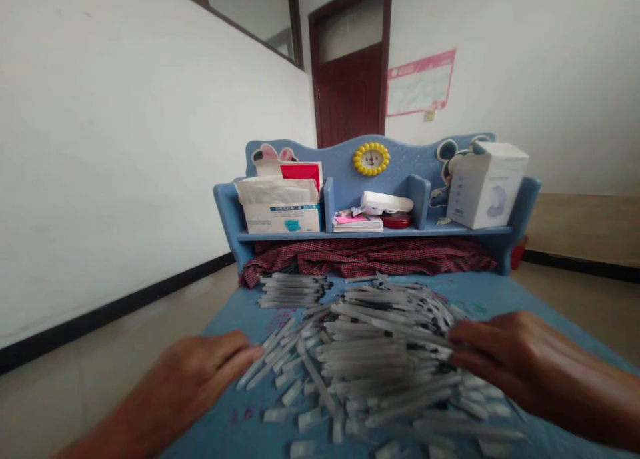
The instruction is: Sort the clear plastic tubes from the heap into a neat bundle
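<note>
A large heap of translucent grey-white pens (370, 359), some with dark ends, lies across the blue desk. My right hand (505, 355) is at the heap's right side, thumb and fingers closed on the end of a long pen (415, 333) that stretches left over the others. To the left of the heap my left hand (205, 362) has thumb and forefinger pinched together beside several loose pens (270, 355). Whatever is in that pinch, if anything, is too blurred to make out. Short clear caps (310, 417) are scattered along the near side.
A neat row of pens (293, 291) lies behind the heap on the left. Red checked cloth (370, 255) is bunched under the blue shelf (345, 153). On the shelf stand a mask box (283, 217), booklets (357, 225), a white case (387, 202) and a white carton (485, 185).
</note>
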Available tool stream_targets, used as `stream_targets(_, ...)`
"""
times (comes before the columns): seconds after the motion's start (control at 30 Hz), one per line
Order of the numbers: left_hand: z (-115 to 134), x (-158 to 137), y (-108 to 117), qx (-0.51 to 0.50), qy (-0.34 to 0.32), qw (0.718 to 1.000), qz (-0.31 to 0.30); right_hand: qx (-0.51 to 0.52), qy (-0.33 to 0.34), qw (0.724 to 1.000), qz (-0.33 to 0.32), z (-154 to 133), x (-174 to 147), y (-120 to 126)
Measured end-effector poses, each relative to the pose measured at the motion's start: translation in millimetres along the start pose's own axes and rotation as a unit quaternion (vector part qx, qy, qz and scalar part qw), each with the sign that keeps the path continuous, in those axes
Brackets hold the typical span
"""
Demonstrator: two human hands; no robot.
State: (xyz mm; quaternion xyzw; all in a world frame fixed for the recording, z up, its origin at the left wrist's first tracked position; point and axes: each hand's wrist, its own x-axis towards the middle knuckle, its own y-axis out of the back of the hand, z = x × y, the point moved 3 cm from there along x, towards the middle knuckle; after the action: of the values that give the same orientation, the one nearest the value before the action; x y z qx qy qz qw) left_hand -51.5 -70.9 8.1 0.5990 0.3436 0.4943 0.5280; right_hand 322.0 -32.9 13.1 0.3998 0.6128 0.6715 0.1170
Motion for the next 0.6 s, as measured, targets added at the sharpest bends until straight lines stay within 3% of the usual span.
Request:
stream_targets(0.1, 16.4, 29.1, -16.6, 0.039, 0.027, 0.996, -0.073, -0.085, -0.024, 0.994, -0.062, 1.5, 47.3, -16.6)
stream_targets(0.23, 26.6, 45.6, -40.7, 0.078, 0.023, 0.993, -0.088, -0.141, -0.048, 0.987, -0.067, 7.7, 81.1, -39.0)
stream_targets(0.6, 14.4, 42.5, -38.1, 0.113, 0.039, 0.99, -0.069, -0.111, -0.07, 0.987, -0.096, 2.3, 85.9, -52.1)
